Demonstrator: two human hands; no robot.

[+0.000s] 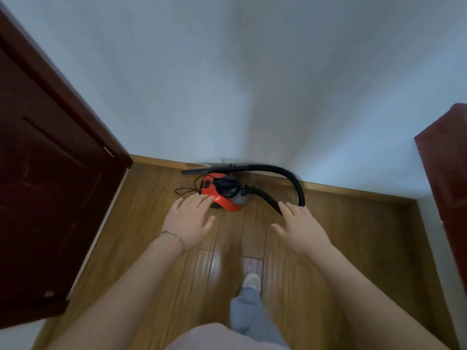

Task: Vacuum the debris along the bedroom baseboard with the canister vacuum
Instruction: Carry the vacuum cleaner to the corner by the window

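Pale blue-grey wall (227, 72) fills the upper half of the frame. Below it, a glossy wood-plank floor (353, 236) spreads across the lower half. A dark red-brown door (50, 185) stands open along the left edge, and a panel of the same dark red wood (447, 173) cuts in at the right edge. Whether that panel is a door or furniture cannot be told.

Two bare forearms stretch up from the bottom corners toward the centre. A light wooden baseboard (353, 192) runs where the wall meets the floor. The red and grey canister vacuum (222, 198) sits on the floor just beside the baseboard, at the centre of the frame. Its black hose (278, 170) arcs from the right of the canister up along the baseboard and ends at the canister's upper left.

The left hand (189, 221) is held palm down with its fingers straight and spread, grasping nothing. Its fingertips overlap the canister's near edge, though contact cannot be told. The right hand (300, 226) is likewise flat and released, its fingertips meeting a tapered black piece that slants down from the canister.

A blue-grey trouser leg (247, 314) and a pale shoe (252, 280) show at lower centre. A thin black cord (184, 190) loops left of the canister. A slim bracelet (174, 236) circles the left wrist.
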